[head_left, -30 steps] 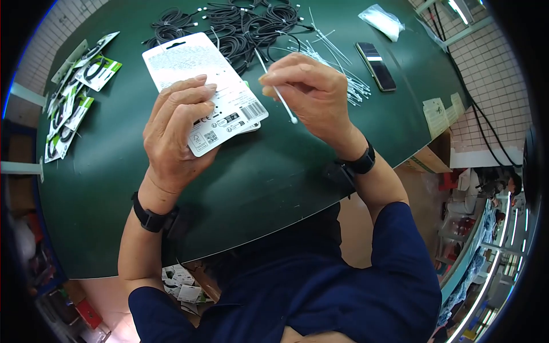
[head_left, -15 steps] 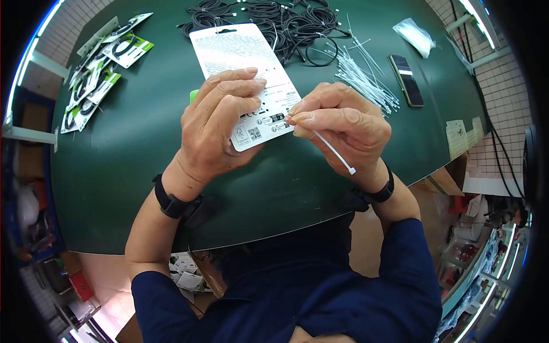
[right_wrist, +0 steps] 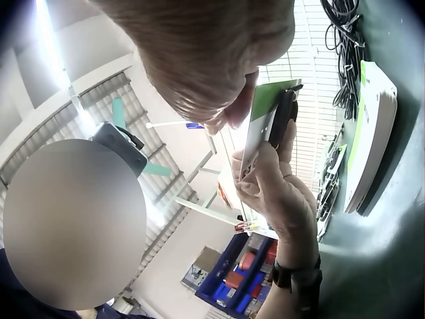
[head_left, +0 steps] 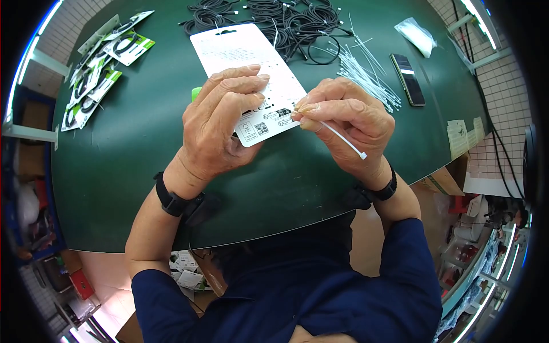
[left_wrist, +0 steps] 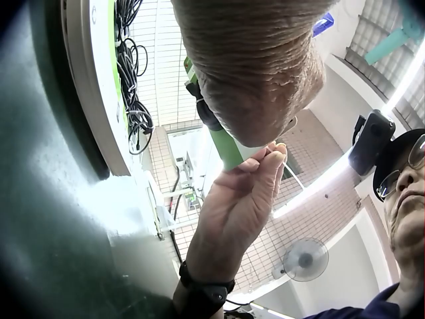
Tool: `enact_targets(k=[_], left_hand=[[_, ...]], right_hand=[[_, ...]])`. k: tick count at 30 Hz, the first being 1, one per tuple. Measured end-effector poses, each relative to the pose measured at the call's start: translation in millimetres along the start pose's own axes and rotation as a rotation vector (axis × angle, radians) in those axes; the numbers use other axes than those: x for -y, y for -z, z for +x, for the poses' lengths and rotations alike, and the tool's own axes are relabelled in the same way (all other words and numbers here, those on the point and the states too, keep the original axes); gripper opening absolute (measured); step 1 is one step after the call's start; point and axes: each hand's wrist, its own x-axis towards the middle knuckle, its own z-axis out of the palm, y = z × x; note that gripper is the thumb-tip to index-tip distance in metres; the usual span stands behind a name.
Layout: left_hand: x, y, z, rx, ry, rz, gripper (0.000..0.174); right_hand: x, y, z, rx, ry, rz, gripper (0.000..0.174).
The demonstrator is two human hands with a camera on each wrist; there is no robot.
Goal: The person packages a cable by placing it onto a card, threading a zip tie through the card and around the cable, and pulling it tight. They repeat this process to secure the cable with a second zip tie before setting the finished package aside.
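In the head view my left hand [head_left: 209,126] grips a white printed card [head_left: 229,48], back side up, fingers across its lower left part. The card's far end has a hanging slot. My right hand [head_left: 354,123] pinches a white cable tie [head_left: 346,140] between thumb and fingers, right at the card's right edge. The tie's square head points down and right; its other end is hidden by the fingertips. From the right wrist view, the card's green and white front [right_wrist: 265,100] shows, with a black cable [right_wrist: 282,116] against it.
On the green table [head_left: 114,188] lie coiled black cables [head_left: 297,26] at the back, loose cable ties [head_left: 363,71], a phone [head_left: 408,80] and a plastic bag [head_left: 416,37] at right. Several packaged cables [head_left: 91,74] lie at left. A stack of cards [right_wrist: 375,133] shows in the right wrist view.
My right hand has brought the cable tie from beside the card to its right edge. Over the last half second the card has tilted slightly, and the tie has swung a little to the right.
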Motion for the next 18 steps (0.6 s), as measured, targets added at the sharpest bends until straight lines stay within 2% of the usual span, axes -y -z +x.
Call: enact_targets(k=[14,18], left_hand=[[-9,-6,1,0.015,0.002,-0.051,0.035],[-20,-8,7,0.034,-0.046,-0.025,0.029]], right_hand=[[0,1,2,0.022,-0.025,-0.034,0.025],[2,10,6,0.08,-0.092,-0.057,0.024]])
